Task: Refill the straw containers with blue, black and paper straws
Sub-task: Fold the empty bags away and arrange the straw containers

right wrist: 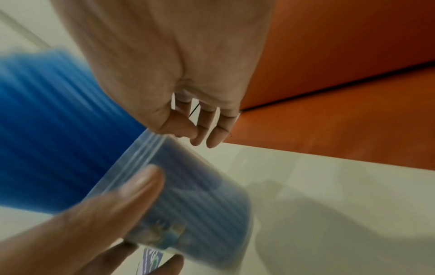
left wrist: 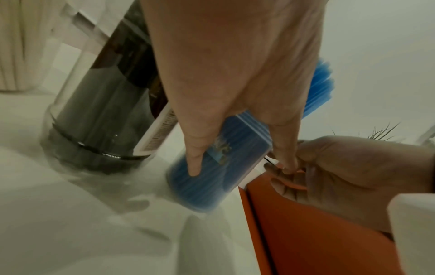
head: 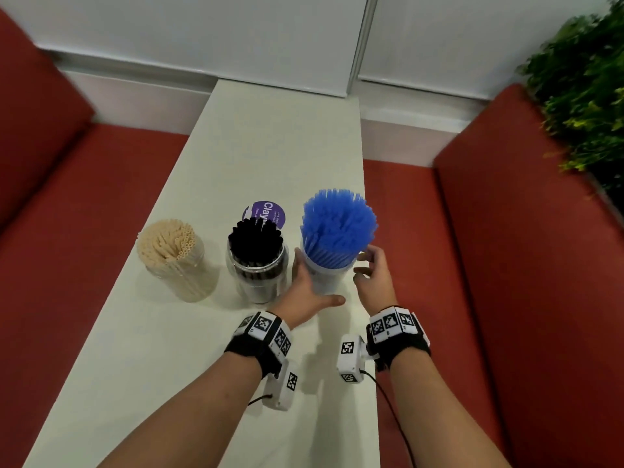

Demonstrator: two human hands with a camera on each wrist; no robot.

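Note:
Three clear jars stand in a row on the white table (head: 263,136). The left jar holds paper straws (head: 170,249), the middle one black straws (head: 256,246), the right one blue straws (head: 337,224). My left hand (head: 309,287) grips the blue-straw jar (left wrist: 209,186) low on its left side, with the thumb across its front. Beside the jar's right rim hovers my right hand (head: 371,268), fingers loosely curled and holding nothing. In the right wrist view the jar (right wrist: 200,195) looks tilted and blurred under my right hand (right wrist: 176,65).
The blue-straw jar stands close to the table's right edge. Red bench seats (head: 472,265) flank the table on both sides. A round purple label (head: 266,209) lies behind the black-straw jar (left wrist: 105,111). A green plant (head: 580,86) fills the upper right, and a white wall closes the far end.

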